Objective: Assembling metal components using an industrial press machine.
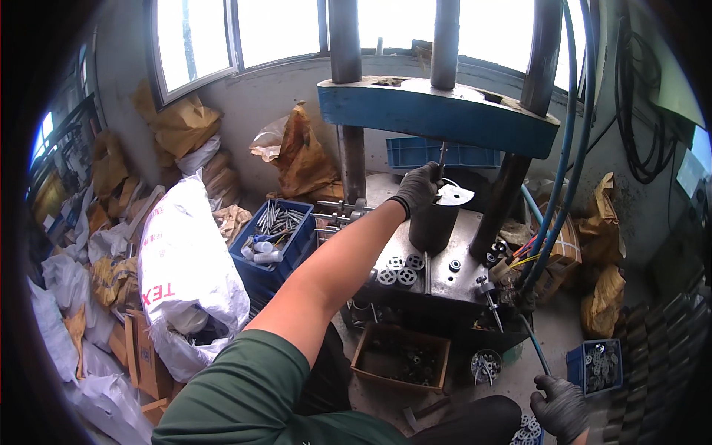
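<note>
My left hand (419, 191), in a dark grey glove, reaches into the press and is closed around a thin upright metal rod (443, 157). Beneath it stands a dark metal cylinder (433, 228), with a pale flat piece (454, 195) at its top next to my fingers. My right hand (561, 409), gloved too, is low at the right, its fingers curled at the end of a lever (535, 345) that slants down from the machine. Several round slotted metal discs (397, 271) lie on the press bed (463, 248), and a small ring (455, 265) sits apart from them.
The press's blue crossbeam (437, 117) spans thick columns above my left hand. To the left are a blue crate (273, 230) of metal pins and a white sack (194, 259). Below are a wooden box (400, 358) of small parts and a blue basket (595, 366) of discs. Blue hoses (569, 170) hang right.
</note>
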The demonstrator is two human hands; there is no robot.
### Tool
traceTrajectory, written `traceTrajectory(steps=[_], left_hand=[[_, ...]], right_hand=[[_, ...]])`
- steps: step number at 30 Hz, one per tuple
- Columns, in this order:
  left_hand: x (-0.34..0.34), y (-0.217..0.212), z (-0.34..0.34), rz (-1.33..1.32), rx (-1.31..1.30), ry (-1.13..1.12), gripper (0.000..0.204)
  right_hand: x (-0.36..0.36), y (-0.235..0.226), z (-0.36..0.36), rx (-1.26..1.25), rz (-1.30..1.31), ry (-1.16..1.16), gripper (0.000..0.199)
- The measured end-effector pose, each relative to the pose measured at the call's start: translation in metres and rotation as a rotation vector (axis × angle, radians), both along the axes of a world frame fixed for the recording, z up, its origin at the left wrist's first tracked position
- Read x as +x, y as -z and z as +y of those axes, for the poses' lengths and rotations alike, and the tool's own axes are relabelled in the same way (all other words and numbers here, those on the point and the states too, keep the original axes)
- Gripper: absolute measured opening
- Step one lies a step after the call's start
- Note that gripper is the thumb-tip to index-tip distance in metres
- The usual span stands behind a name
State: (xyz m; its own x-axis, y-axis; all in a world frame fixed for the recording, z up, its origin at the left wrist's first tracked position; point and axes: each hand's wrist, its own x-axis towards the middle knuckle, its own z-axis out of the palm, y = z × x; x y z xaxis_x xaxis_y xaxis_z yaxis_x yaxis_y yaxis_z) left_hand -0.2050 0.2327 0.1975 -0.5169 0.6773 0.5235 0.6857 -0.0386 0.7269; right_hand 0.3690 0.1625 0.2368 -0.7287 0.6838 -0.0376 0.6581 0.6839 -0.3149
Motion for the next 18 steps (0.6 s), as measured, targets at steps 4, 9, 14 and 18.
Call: traceTrajectory(steps=[4, 9, 14, 18], left_hand=[[-0.009, 0.008, 0.009, -0.041, 0.025, 0.025, 0.020], [-0.014, 0.010, 0.012, -0.081, 0.025, 0.028, 0.020], [0.000, -0.002, 0.000, 0.136, -0.052, -0.025, 0.015], [0.009, -0.006, -0.003, -0.089, 0.004, 0.028, 0.019]], right_hand=[[0.005, 0.009, 0.002, 0.034, -0.184, -0.101, 0.035], [0.000, 0.002, 0.009, 0.014, -0.051, -0.015, 0.036], [-0.003, 0.000, 0.003, -0.046, -0.282, -0.044, 0.039], [0.002, 0.003, 0.010, -0.026, -0.176, -0.032, 0.041]])
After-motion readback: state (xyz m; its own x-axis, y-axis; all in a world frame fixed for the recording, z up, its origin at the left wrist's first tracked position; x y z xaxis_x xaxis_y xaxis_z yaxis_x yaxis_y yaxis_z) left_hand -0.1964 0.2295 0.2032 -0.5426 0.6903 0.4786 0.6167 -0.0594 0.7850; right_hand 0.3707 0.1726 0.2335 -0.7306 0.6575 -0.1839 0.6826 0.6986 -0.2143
